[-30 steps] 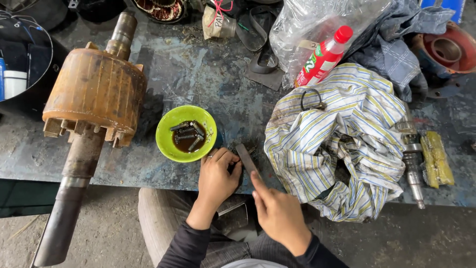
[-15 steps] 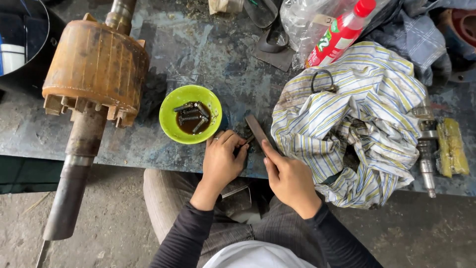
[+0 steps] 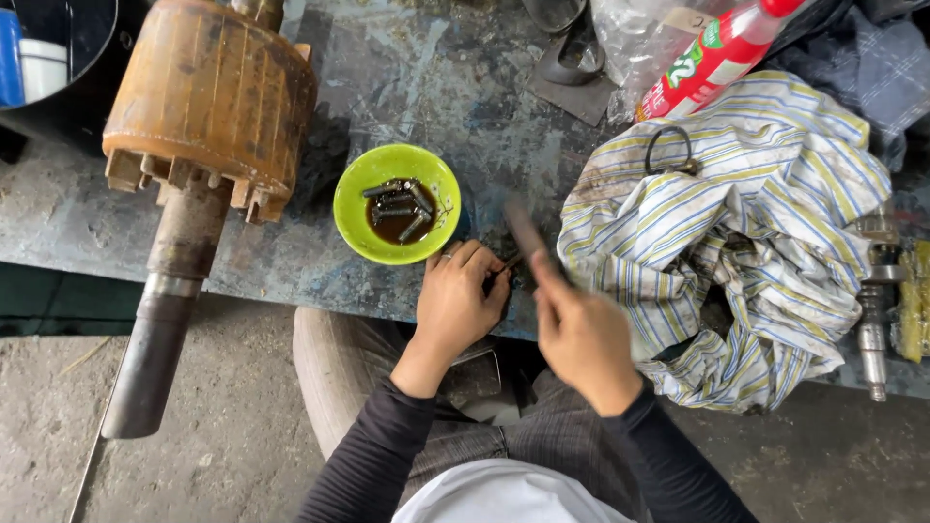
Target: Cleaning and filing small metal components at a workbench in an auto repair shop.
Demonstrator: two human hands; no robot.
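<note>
My left hand (image 3: pixel 463 300) rests at the workbench's front edge, its fingers pinched around a small dark metal piece (image 3: pixel 508 262). My right hand (image 3: pixel 579 334) grips a flat grey metal file (image 3: pixel 525 230) that slants up and away over that piece; hand and file are blurred. Just beyond my left hand sits a lime green bowl (image 3: pixel 360 194) holding dark oily liquid and several small metal pins (image 3: pixel 395 203).
A big rusty orange motor rotor (image 3: pixel 208 97) with a long steel shaft (image 3: pixel 155 329) overhangs the bench edge at left. A striped crumpled cloth (image 3: pixel 736 232) lies right, with a red bottle (image 3: pixel 712 58) behind it and a greasy metal shaft (image 3: pixel 875 300) beyond.
The view has drifted down and nearer. My right hand with the file has shifted slightly along the piece in a stroking motion. My left hand stays on the piece.
</note>
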